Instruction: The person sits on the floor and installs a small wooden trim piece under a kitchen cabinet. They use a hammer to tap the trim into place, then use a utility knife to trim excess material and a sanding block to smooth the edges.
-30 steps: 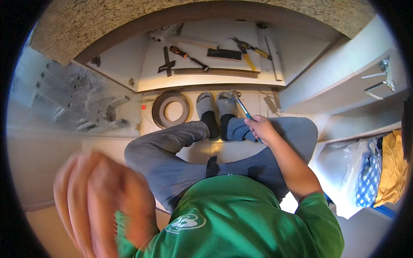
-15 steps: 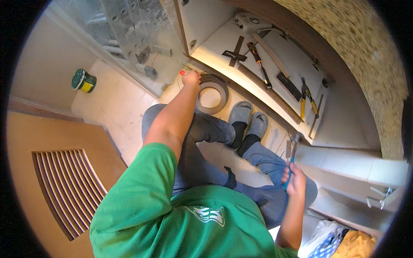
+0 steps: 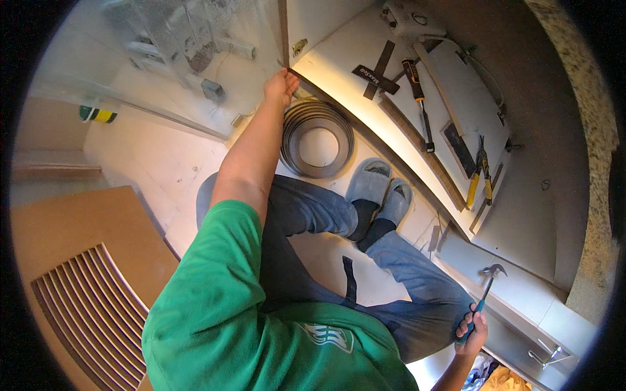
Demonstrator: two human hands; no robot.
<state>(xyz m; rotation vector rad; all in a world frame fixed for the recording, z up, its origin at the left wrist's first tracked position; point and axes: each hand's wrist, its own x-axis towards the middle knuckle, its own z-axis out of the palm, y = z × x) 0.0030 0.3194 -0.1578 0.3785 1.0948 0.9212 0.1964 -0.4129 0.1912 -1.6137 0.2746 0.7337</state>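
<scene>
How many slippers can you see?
2. One gray slipper is beside the coiled strip; the other gray slipper is just right of it, nearer the right hand holding the hammer. Both are being worn. Others could be hidden.

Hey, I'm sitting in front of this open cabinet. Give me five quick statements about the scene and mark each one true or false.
1. The right hand grips a hammer. True.
2. The left hand is on the hammer too. False: it is by the front corner of the cabinet.
3. The coiled strip lies on the floor beside the grey slippers. True.
4. The yellow-handled pliers lie on the floor. False: they are inside the cabinet.
5. The tool with the orange-and-black handle lies inside the cabinet. True.
</scene>
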